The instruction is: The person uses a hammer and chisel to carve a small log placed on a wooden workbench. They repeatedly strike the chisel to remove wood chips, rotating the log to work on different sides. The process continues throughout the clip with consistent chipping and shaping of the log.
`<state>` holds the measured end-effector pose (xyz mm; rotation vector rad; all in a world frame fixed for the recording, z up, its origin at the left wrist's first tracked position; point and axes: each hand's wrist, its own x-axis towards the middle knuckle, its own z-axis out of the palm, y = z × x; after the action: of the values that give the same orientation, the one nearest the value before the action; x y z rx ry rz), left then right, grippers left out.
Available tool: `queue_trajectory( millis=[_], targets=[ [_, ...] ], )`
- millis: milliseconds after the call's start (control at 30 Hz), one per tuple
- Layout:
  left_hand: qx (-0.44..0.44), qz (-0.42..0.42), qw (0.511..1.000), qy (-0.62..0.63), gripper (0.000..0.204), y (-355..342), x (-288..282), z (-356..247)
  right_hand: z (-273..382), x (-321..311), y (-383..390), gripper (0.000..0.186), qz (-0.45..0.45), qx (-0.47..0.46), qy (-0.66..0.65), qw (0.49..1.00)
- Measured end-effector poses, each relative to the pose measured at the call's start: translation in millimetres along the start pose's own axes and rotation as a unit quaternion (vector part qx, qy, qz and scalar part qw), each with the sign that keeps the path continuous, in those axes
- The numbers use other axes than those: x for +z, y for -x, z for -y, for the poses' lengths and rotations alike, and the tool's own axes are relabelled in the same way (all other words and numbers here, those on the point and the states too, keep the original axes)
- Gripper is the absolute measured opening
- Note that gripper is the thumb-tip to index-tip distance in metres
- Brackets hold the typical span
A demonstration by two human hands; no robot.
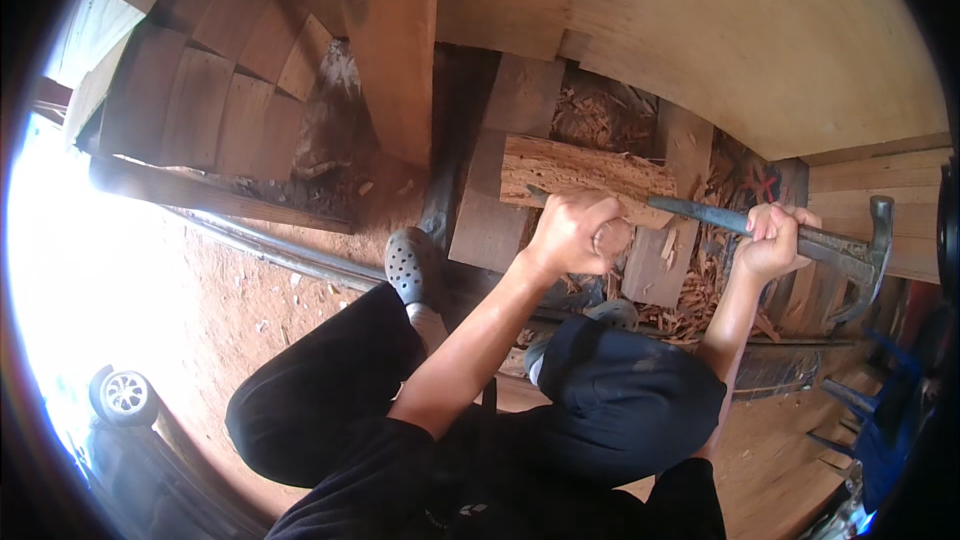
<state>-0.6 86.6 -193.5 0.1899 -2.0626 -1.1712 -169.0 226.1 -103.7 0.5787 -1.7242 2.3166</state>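
A rough, chipped wooden block [575, 166] lies across flat boards in front of me. My left hand [572, 230] is closed around what looks like a chisel, with its narrow dark tip [537, 193] over the block's near edge. A round wooden handle end shows at the thumb side of the fist; the rest is hidden by my fingers. To the right, my right hand [773, 243] grips a claw hammer [840, 252] high on its shaft, close to the metal head. The hammer's blue-grey grip points left, its end near the block's right end.
Wood chips [700, 275] are scattered around the boards [505, 100]. A large plywood panel [700, 20] rises at the far side, and an upright timber post [390, 50] stands left of the block. Stacked wood pieces [200, 90] are at far left. A blue chair [890, 430] stands at lower right.
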Motion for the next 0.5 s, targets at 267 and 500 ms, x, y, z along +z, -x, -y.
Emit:
queue_trajectory(
  millis=[267,500],
  targets=[
    [0.003,0.004,1.0,-0.008,0.031,-5.8,0.6,3.5,-0.3,2.8,-2.9,0.012,-0.015,-0.003,-0.015,1.0],
    [0.0,0.006,1.0,-0.02,0.028,-1.2,4.5,7.8,-2.8,3.3,-2.6,0.012,-0.016,-0.002,-0.015,1.0]
  ],
)
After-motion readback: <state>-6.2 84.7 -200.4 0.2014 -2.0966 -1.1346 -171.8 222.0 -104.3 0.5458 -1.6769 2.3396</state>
